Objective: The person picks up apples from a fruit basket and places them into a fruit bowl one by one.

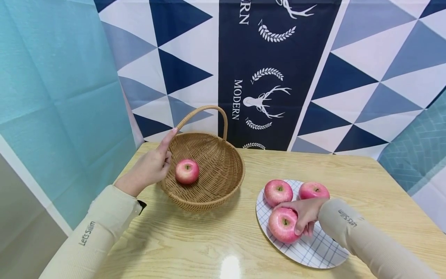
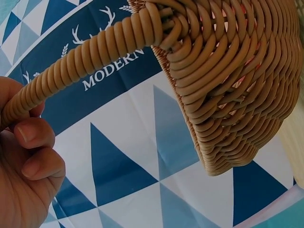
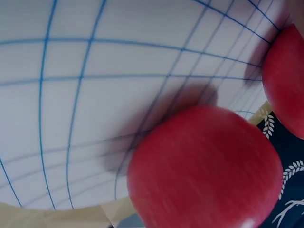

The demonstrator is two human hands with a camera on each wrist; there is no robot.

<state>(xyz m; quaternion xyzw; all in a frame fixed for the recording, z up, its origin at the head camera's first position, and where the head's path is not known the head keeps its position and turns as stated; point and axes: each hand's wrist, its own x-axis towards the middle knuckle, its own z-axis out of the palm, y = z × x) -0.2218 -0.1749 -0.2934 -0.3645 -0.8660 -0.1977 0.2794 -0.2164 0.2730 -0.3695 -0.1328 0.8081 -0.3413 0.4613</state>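
Observation:
My left hand (image 1: 150,167) grips the arched handle (image 2: 85,59) of a brown wicker basket (image 1: 223,170), its fingers curled round the handle in the left wrist view. Inside the basket, toward its left side, lies a pink-red apple (image 1: 187,171). On a round white plate with blue grid lines (image 1: 327,252), my right hand (image 1: 306,213) holds the nearest apple (image 1: 283,225), thumb on its right side and fingers over its far side. Two more apples, one at the back left (image 1: 278,192) and one at the back right (image 1: 314,190), sit on the plate behind it.
Basket and plate stand on a light wooden table (image 1: 209,240), the plate to the right of the basket. A patterned blue and white cloth (image 1: 188,50) hangs behind the table. On the left hangs a turquoise cloth (image 1: 59,77).

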